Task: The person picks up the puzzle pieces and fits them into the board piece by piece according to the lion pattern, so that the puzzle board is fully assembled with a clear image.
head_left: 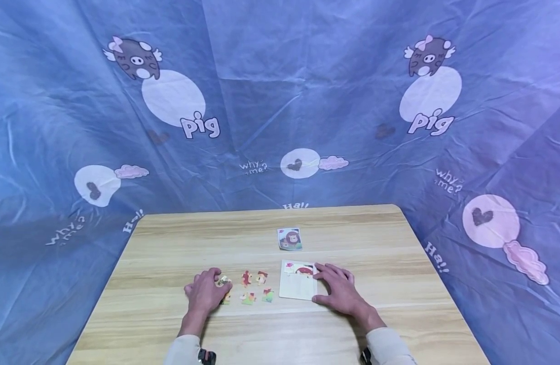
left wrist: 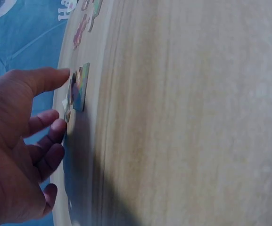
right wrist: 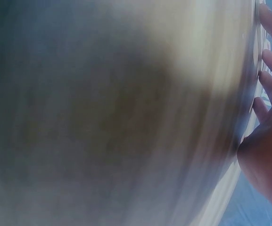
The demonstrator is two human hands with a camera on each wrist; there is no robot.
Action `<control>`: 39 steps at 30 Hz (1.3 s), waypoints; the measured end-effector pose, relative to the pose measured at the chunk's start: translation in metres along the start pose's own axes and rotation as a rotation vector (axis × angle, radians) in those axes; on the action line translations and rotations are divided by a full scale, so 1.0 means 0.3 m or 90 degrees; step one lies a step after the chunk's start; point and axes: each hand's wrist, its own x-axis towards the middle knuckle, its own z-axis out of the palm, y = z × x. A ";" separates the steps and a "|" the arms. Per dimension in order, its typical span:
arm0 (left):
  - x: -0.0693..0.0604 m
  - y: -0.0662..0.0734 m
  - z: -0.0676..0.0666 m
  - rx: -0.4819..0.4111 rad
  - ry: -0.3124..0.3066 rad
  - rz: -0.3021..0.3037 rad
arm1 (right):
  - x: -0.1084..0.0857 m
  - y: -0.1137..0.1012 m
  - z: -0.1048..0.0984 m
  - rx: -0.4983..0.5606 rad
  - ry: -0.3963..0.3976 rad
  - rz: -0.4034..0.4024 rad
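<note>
In the head view my left hand (head_left: 204, 291) is over the left end of a group of jigsaw pieces. Its thumb and index finger are spread on either side of a pale puzzle piece (head_left: 224, 280); in the left wrist view a gap shows between thumb and fingers. A colourful puzzle piece (left wrist: 82, 88) lies by the thumb. My right hand (head_left: 338, 289) touches the right edge of a white puzzle board (head_left: 297, 288), fingers near its upper corner and thumb near the lower one. A strip of joined pieces (head_left: 302, 268) fills the board's top.
Several loose pieces lie between the hands, among them a red one (head_left: 246, 278) and a green one (head_left: 268, 295). Behind the board is a picture card (head_left: 290, 239) with a lion on it. A blue printed cloth (head_left: 270, 101) hangs around the wooden table (head_left: 193, 235).
</note>
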 end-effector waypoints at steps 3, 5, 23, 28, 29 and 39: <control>-0.003 0.004 -0.004 0.009 0.000 -0.004 | 0.000 0.001 0.001 -0.001 0.005 -0.001; -0.002 0.006 -0.005 0.011 -0.002 -0.005 | 0.000 0.001 0.002 -0.001 0.006 0.000; 0.015 -0.005 -0.011 -0.104 0.023 0.004 | 0.008 0.000 0.002 -0.002 0.007 -0.008; 0.018 0.000 -0.018 -0.127 0.022 -0.003 | 0.008 0.000 0.003 -0.006 0.006 -0.009; 0.018 0.002 -0.018 -0.132 0.021 -0.004 | 0.007 0.000 0.004 -0.006 0.006 -0.009; 0.020 0.026 -0.005 -0.163 0.008 -0.006 | 0.002 0.003 0.010 -0.005 0.006 -0.008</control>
